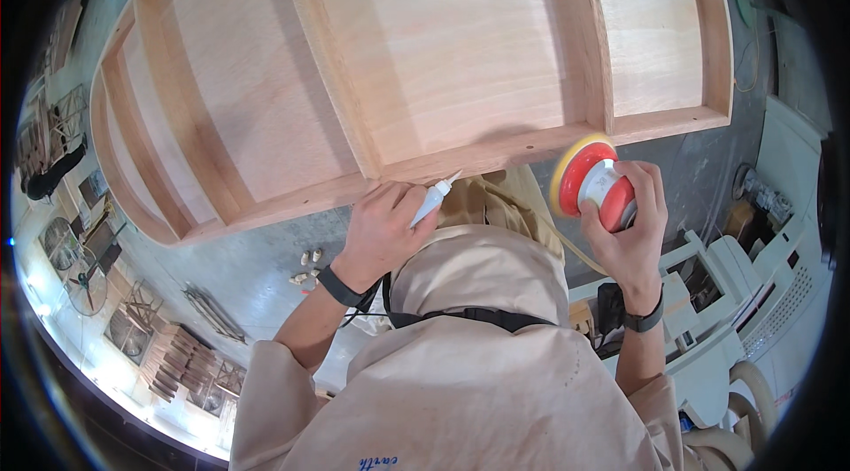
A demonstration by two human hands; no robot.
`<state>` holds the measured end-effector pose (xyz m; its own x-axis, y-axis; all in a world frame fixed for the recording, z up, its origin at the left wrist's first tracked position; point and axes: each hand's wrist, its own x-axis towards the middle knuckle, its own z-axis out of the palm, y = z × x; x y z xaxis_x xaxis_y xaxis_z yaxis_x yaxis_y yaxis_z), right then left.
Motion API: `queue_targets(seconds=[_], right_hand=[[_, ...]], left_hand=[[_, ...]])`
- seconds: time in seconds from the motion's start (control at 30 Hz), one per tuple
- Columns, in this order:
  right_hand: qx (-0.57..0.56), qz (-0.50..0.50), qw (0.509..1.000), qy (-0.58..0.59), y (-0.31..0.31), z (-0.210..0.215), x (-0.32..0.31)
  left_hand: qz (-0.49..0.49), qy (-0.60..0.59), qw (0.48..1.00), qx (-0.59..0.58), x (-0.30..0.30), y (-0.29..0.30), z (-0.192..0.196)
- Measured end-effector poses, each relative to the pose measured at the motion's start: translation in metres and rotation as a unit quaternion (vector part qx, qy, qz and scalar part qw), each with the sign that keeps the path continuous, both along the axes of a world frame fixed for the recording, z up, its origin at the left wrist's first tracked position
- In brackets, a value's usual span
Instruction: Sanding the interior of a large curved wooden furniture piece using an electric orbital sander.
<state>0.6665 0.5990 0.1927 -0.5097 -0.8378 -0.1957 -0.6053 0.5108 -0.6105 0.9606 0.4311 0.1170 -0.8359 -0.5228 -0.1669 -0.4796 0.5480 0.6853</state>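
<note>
**Left hand [387,225] gripping a white nozzle bottle [428,205], right hand [636,232] gripping a red sander [576,172]**

The left fingers are wrapping round the bottle, its tip pointing toward the near rail [485,152] of a wooden frame [326,55]. The right hand is clasping the sander beside that rail, its yellow disc [561,173] facing left; contact is unclear. The frame is spreading out ahead. Farther off, a round fan [87,280] is standing at left.

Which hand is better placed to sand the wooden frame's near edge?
Probably the right hand: it holds the sander, close to that edge. The left hand holds a white tube.
</note>
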Motion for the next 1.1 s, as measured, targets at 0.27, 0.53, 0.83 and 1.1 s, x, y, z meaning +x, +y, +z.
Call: queue_targets(seconds=[0.27,0.53,0.83,1.1], right_hand=[[0.093,0.011,0.994,0.060,-0.021,-0.004,0.012],[0.101,0.003,0.993,0.063,-0.028,0.001,0.020],[0.110,-0.005,0.991,0.073,-0.031,0.006,0.026],[0.110,-0.014,0.992,0.062,-0.031,0.008,0.035]], left_hand=[[-0.007,0.030,0.999,-0.021,0.003,-0.001,-0.004],[-0.027,0.003,1.000,-0.012,0.005,-0.003,-0.002],[-0.028,0.025,0.999,-0.002,0.009,-0.003,-0.005],[-0.042,0.019,0.999,0.008,0.008,-0.006,-0.002]])
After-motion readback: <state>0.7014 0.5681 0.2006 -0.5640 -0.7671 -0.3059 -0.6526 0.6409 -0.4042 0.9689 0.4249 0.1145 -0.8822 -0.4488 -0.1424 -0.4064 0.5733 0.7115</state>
